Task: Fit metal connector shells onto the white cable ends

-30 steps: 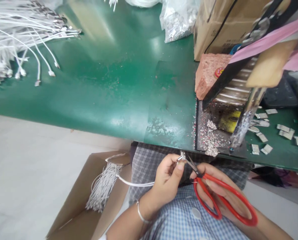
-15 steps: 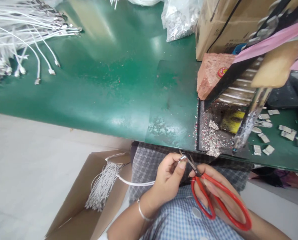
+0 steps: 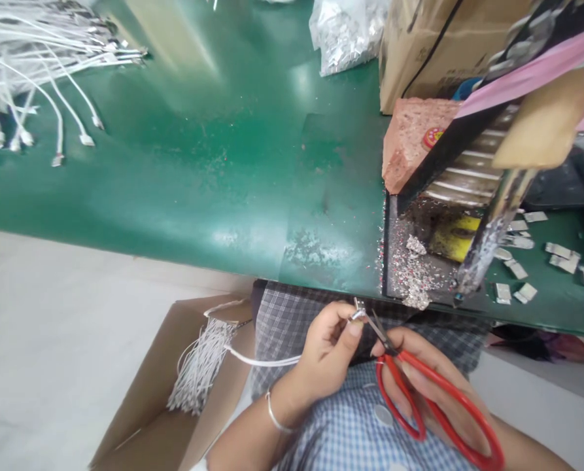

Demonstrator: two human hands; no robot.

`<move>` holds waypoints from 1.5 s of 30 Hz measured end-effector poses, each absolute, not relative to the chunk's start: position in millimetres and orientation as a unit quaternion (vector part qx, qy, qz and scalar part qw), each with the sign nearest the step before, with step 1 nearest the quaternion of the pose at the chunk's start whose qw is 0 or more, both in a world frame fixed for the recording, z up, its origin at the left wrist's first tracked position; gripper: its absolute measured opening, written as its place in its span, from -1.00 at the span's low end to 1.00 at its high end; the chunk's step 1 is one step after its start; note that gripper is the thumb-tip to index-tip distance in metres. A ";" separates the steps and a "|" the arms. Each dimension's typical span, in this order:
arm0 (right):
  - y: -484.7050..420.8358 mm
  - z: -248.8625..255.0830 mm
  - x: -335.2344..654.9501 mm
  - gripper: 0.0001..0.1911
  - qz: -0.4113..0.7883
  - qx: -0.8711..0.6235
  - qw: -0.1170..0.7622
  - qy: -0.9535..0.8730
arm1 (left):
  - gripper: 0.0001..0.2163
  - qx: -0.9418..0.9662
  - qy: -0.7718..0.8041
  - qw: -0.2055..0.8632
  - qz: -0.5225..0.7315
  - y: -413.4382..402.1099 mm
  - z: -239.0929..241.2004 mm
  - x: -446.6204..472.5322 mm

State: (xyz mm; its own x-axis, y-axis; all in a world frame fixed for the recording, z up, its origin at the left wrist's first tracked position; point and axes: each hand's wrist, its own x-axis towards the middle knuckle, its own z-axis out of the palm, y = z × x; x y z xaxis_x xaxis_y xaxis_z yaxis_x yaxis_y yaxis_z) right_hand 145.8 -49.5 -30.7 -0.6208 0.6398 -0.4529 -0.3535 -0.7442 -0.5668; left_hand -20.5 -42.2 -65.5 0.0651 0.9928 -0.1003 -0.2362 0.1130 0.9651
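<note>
My left hand (image 3: 328, 350) pinches the small metal connector (image 3: 356, 314) at the end of a white cable (image 3: 262, 360), just below the table edge over my lap. The cable trails left to a bundle of white cables (image 3: 201, 366) in a cardboard box (image 3: 144, 418). My right hand (image 3: 431, 386) grips red-handled scissors (image 3: 431, 405), fingers through the loops. The scissor blades (image 3: 377, 327) point up and left and touch the connector tip.
A green table (image 3: 198, 170) lies ahead. A heap of white cables (image 3: 21, 72) sits at its far left. A small press with metal scraps (image 3: 463, 209), a brick (image 3: 409, 140), a cardboard carton (image 3: 433, 46), a bag of metal parts (image 3: 345, 33) and loose metal shells (image 3: 541, 261) stand on the right.
The hands stay nearly in place; the scissors shift slightly, blades working at the connector tip. The view drifts a little.
</note>
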 end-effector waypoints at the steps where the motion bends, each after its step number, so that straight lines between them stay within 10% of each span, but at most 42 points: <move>1: -49.4 -30.8 145.9 -0.68 0.873 -0.328 0.287 -0.221 | -0.81 0.424 0.449 0.596 0.514 -42.1 -65.7 -20.6; 45: -65.9 -31.4 133.4 -0.69 0.839 -0.386 0.332 -0.192 | -0.83 0.455 0.380 0.633 0.498 -30.2 -79.8 -33.8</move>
